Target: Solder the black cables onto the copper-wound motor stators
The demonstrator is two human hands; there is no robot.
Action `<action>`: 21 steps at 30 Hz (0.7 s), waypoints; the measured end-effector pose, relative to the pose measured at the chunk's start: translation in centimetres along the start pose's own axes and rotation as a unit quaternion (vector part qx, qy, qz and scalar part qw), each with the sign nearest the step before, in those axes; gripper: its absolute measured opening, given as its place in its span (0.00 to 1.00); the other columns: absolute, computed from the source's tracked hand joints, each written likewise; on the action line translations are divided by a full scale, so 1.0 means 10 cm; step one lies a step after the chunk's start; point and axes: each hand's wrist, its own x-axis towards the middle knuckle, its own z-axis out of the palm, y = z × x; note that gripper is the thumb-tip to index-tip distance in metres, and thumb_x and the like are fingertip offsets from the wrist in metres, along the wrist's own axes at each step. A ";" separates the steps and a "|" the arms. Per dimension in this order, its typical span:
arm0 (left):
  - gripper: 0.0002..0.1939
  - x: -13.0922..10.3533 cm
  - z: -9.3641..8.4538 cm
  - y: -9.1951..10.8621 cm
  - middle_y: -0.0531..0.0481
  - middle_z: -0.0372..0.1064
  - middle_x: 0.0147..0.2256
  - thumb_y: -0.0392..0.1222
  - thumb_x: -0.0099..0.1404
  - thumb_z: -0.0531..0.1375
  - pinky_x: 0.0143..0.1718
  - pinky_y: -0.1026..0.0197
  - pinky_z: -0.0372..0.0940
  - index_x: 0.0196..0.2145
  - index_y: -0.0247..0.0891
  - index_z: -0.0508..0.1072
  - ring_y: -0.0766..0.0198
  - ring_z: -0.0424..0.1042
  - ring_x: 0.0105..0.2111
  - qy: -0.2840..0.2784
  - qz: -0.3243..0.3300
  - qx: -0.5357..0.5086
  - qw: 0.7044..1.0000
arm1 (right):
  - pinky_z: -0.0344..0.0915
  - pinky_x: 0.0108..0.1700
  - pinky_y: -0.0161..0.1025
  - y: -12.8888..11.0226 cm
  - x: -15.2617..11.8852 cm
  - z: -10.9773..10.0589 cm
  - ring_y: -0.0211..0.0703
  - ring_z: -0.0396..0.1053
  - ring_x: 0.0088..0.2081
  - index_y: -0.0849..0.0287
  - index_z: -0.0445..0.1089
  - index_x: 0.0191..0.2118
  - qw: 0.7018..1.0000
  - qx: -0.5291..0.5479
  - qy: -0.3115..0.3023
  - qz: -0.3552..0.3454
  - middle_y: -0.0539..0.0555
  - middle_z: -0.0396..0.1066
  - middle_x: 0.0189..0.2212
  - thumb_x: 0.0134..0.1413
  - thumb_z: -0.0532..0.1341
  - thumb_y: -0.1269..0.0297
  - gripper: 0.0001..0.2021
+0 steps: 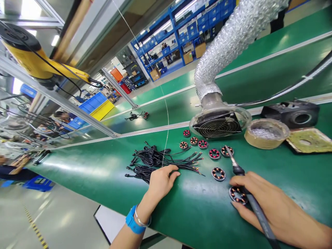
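My right hand [275, 200] grips a soldering iron [239, 170], its metal tip pointing away from me near a motor stator [227, 151]. Another ring-shaped stator with copper windings [238, 195] lies between that hand's thumb and forefinger. My left hand [162, 183], wearing a blue wristband [133, 221], rests at a bundle of black cables [147, 157]. Its thumb and forefinger are apart beside the stripped wire ends [198, 159]; the other fingers are partly hidden. Several more stators, including one with copper coils [218, 174] and one with red coils [214, 154], are spread on the green bench.
A fume extractor with a round grille [216, 125] hangs from a silver duct [228, 48] above the bench. A tape roll [266, 134], a black iron stand [290, 114] and a yellow sponge tray [310, 140] stand at right. A yellow tool [28, 55] hangs upper left. Another person's arm [18, 165] shows far left.
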 end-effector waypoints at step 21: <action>0.12 -0.23 -0.14 0.84 0.56 0.62 0.22 0.44 0.72 0.51 0.30 0.62 0.54 0.35 0.39 0.71 0.66 0.61 0.24 -0.085 0.173 -0.235 0.953 | 0.66 0.31 0.29 -0.48 0.23 -0.25 0.32 0.67 0.27 0.53 0.61 0.42 0.983 0.156 0.086 0.045 0.46 0.68 0.29 0.59 0.57 0.75 0.10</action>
